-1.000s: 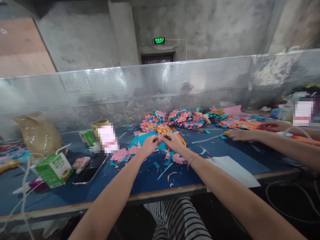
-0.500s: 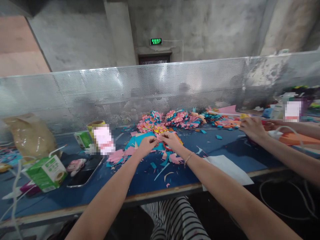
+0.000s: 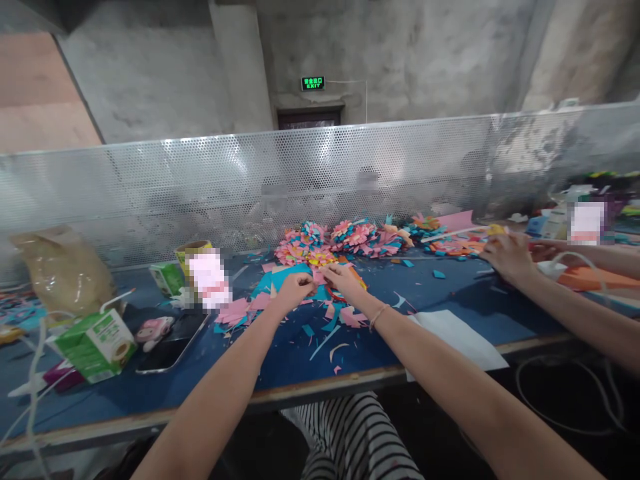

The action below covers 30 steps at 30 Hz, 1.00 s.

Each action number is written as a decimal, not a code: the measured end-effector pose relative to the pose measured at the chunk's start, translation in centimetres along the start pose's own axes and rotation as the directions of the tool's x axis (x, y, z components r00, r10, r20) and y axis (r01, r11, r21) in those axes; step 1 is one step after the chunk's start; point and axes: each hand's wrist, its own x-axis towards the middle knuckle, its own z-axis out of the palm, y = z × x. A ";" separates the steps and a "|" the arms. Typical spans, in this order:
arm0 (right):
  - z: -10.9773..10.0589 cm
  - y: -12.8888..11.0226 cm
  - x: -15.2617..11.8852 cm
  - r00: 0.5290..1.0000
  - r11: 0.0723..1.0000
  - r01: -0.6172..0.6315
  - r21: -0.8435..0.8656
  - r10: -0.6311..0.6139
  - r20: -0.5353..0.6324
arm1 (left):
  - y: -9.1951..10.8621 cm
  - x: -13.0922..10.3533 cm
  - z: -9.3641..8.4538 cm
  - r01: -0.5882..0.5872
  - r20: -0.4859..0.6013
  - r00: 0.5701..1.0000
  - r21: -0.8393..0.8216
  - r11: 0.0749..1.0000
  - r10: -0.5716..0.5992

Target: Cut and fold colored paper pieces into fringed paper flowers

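Held pink paper (image 3: pixel 319 274) in the narrow gap between the left hand (image 3: pixel 296 289) and the right hand (image 3: pixel 344 278), right at the fingertips, near the blue sheet (image 3: pixel 283 273) and on the near side of the paper flowers (image 3: pixel 306 241). Pinched its right side with the right thumb and fingers almost together; curled the left fingers inward just beside its lower left, with tips near the thumb, but could not tell whether gripping that edge or only touching.

dim grey light, pale glare on the perforated panel (image 3: pixel 320 175), slight softness
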 end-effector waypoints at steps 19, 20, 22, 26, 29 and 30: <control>-0.6 -1.2 0.0 0.984 0.974 -0.163 0.159 0.148 0.100 | -0.2 0.1 0.2 -0.014 -0.010 1.000 0.007 1.000 0.014; -0.6 -1.4 0.0 0.982 0.972 -0.170 0.165 0.154 0.106 | -0.2 0.1 0.1 -0.016 -0.013 1.000 -0.004 1.000 0.016; -0.6 -1.7 -0.1 0.977 0.961 -0.197 0.194 0.177 0.117 | -0.2 0.2 0.1 -0.019 -0.022 1.000 -0.044 0.999 0.018; -0.3 -2.1 -0.2 0.971 0.924 -0.236 0.302 0.212 0.110 | -0.4 0.4 0.0 -0.008 -0.044 0.999 -0.110 0.994 0.003; -0.2 -2.1 -0.2 0.976 0.946 -0.210 0.246 0.188 0.112 | -0.8 0.5 0.0 -0.017 -0.063 0.998 -0.123 0.992 0.009; -0.2 -2.1 -0.2 0.977 0.957 -0.199 0.212 0.178 0.114 | -1.0 0.6 0.0 -0.023 -0.066 0.998 -0.128 0.992 0.014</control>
